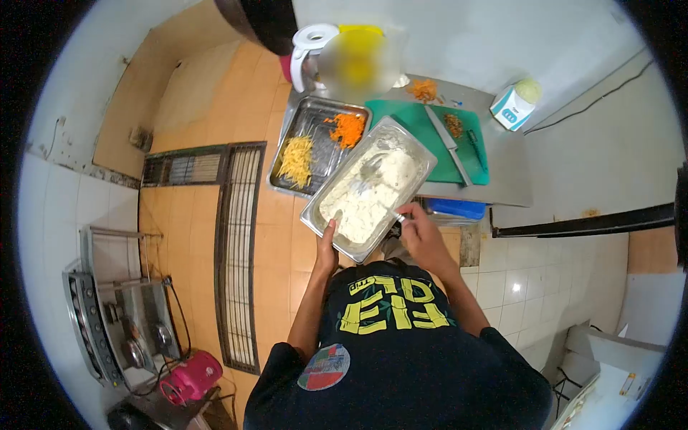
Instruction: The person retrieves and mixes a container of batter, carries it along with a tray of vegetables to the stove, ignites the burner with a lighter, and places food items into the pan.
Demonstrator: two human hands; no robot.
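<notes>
A deep metal pan (424, 159) holds a soft white mixture (358, 208) and sits tilted at an angle at the counter's front edge. My left hand (327, 244) grips the pan's near left rim, with the thumb over the edge. In my right hand (421, 233) is the handle of a metal utensil (373, 170), whose head lies in the white mixture. Left of the pan, a shallow metal tray (324, 154) carries yellow shreds (297, 161) and chopped orange pieces (349, 130).
On the counter (505, 168), a green board (423, 129) holds a knife (448, 143) and brown bits (453, 125). A white jug (309, 50) and a white box (512, 109) stand behind. A pink gas cylinder (193, 376) is at lower left.
</notes>
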